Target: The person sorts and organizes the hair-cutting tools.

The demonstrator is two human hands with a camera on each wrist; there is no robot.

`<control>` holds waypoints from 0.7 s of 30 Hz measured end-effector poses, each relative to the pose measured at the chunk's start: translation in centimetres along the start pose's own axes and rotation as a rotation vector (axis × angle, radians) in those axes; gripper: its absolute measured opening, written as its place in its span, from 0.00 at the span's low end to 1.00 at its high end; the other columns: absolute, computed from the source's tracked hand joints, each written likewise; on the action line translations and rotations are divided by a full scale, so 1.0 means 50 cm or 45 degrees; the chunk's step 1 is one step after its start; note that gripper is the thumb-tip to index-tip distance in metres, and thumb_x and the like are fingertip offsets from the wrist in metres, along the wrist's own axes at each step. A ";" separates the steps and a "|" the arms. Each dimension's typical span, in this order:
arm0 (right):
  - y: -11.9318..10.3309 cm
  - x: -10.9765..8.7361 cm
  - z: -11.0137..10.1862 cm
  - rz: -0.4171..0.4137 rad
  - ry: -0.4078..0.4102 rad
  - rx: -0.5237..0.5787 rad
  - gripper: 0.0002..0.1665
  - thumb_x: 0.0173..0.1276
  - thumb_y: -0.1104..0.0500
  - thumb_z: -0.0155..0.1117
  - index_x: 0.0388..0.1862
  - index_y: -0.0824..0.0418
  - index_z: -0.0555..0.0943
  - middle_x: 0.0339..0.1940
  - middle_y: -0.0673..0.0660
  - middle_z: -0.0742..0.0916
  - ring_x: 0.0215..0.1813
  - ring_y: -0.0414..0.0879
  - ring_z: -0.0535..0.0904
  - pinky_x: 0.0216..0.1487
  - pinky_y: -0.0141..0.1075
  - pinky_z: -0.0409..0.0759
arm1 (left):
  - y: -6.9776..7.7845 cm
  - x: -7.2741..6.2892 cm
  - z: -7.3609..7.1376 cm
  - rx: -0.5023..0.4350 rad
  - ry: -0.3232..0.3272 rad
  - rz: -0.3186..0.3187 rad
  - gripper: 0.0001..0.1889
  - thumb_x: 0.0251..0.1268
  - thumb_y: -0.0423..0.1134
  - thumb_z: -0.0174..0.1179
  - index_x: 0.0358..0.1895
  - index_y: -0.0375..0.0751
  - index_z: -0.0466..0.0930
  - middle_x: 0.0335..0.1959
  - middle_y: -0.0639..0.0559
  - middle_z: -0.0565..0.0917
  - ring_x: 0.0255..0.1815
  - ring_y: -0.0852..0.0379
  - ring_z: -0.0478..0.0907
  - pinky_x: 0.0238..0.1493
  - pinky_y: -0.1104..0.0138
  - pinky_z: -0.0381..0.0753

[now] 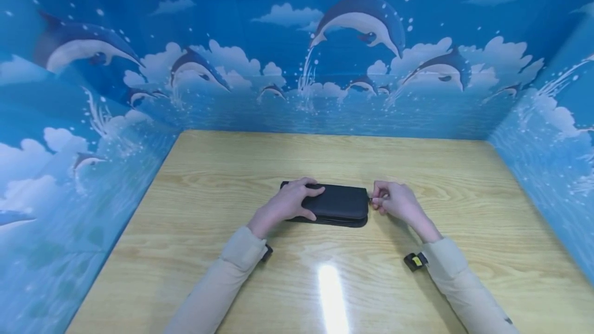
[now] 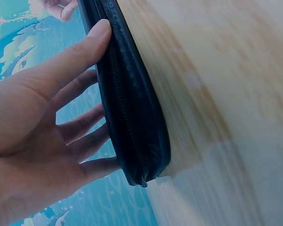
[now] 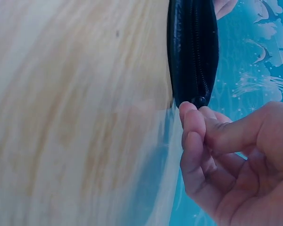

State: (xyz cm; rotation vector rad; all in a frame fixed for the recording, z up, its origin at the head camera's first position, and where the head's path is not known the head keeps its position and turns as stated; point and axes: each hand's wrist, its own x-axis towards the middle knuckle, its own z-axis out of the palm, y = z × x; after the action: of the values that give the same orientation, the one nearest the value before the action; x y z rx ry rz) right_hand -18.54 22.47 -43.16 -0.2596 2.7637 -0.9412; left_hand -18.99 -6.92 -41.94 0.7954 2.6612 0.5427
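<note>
A long black zip case [image 1: 341,201] with rounded corners lies flat on the wooden table. Across its left part spreads my left hand [image 1: 287,201], holding it down. In the left wrist view the thumb [image 2: 100,35] rests against the zipped side, while the other fingers reach over the top. At the right end of the case, my right hand [image 1: 394,201] pinches the small zipper pull between thumb and fingertips. The right wrist view shows the dark zipper slider [image 3: 198,100] just above those fingertips; the pull itself is mostly hidden by them. The zipper teeth [image 3: 196,47] look closed along the visible side.
The light wood table [image 1: 260,277] carries a bright glare streak [image 1: 331,293] near its front. Blue walls printed with dolphins [image 1: 297,55] stand behind and on both sides. Each wrist wears a small dark strapped device [image 1: 415,261].
</note>
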 end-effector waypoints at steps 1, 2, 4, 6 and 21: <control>0.000 -0.001 0.000 -0.004 -0.002 -0.001 0.09 0.71 0.69 0.62 0.30 0.60 0.77 0.27 0.52 0.87 0.25 0.45 0.83 0.35 0.37 0.75 | 0.000 0.001 0.000 -0.006 0.000 0.000 0.43 0.55 0.47 0.76 0.75 0.48 0.67 0.78 0.44 0.63 0.77 0.44 0.61 0.75 0.48 0.62; 0.000 -0.003 0.000 -0.009 -0.003 -0.004 0.09 0.71 0.69 0.62 0.29 0.60 0.77 0.27 0.52 0.86 0.25 0.45 0.83 0.35 0.37 0.75 | 0.000 0.001 0.000 -0.013 0.001 0.000 0.43 0.55 0.46 0.76 0.75 0.48 0.67 0.78 0.44 0.63 0.77 0.44 0.61 0.74 0.48 0.62; -0.001 -0.006 -0.002 -0.016 -0.007 -0.004 0.10 0.71 0.69 0.61 0.29 0.59 0.77 0.27 0.52 0.86 0.25 0.45 0.83 0.35 0.37 0.75 | 0.000 0.003 0.001 -0.022 -0.003 -0.001 0.43 0.55 0.46 0.76 0.75 0.48 0.67 0.78 0.44 0.63 0.77 0.44 0.61 0.74 0.48 0.63; -0.002 -0.009 -0.003 -0.022 -0.012 -0.004 0.10 0.71 0.69 0.61 0.29 0.59 0.77 0.26 0.52 0.86 0.25 0.45 0.83 0.35 0.37 0.75 | -0.001 0.004 0.001 -0.027 -0.006 -0.001 0.43 0.55 0.46 0.76 0.75 0.48 0.67 0.78 0.44 0.63 0.77 0.44 0.61 0.74 0.48 0.63; -0.005 -0.034 0.016 -0.004 -0.060 0.045 0.10 0.70 0.69 0.62 0.29 0.59 0.77 0.26 0.51 0.87 0.25 0.44 0.82 0.30 0.34 0.77 | -0.006 0.005 0.005 0.005 -0.007 -0.004 0.43 0.56 0.47 0.75 0.75 0.49 0.67 0.78 0.44 0.63 0.76 0.43 0.63 0.73 0.48 0.64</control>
State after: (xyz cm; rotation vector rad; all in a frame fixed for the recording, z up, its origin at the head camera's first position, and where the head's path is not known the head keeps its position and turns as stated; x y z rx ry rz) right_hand -16.66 22.23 -43.39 -0.2769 2.7023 -0.9708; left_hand -19.23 -6.94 -42.34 0.7929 2.6587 0.5333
